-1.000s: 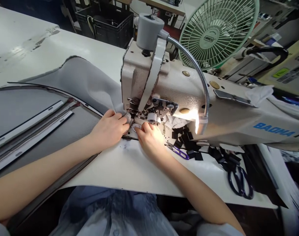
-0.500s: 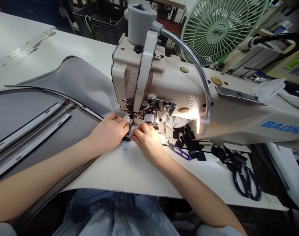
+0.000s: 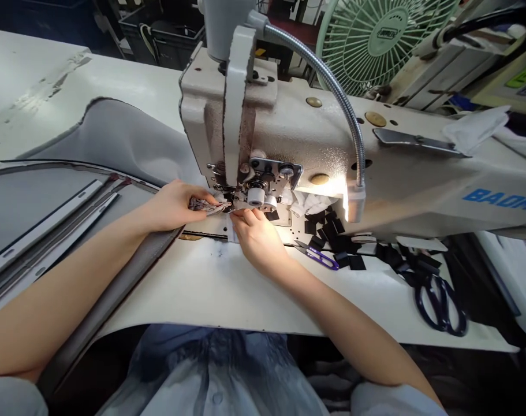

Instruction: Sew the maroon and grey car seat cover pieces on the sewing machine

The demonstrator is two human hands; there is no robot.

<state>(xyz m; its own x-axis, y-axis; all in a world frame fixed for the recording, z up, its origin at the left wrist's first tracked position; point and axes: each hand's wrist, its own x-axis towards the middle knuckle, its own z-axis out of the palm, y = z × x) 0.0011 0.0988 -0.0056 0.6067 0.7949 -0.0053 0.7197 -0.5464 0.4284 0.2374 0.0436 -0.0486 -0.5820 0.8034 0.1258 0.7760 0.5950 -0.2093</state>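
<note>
Fabric positioning seems in hand: left hand (image 3: 174, 205) pinches grey fabric (image 3: 207, 205) at the left end of the sewing machine (image 3: 288, 130); right hand (image 3: 259, 238) closes its fingertips, their hold unclear; next calls for alignment.

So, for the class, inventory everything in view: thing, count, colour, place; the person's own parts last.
Sewing machine: 1, off-white, centre to right
Gooseneck lamp: 1, grey, sewing machine's near side
Fan: 1, pale green, behind sewing machine
Worktable: 1, white, beneath sewing machine
Mesh fabric: count unclear, grey, left
Slotted strips: 2, white, on mesh fabric
Cut pieces: many, black, below sewing machine
Thread snips: 1, purple, beside cut pieces
Scissors: 1, navy handles, worktable's right
Crumpled scraps: at least 2, white, under and on sewing machine
Crate: 1, dark grey, background, amid uncounted clutter
Shirt: 1, light blue, bottom
Left hand: 1, bare, holding gathered fabric
Right hand: 1, bare, pinching small pale piece
</note>
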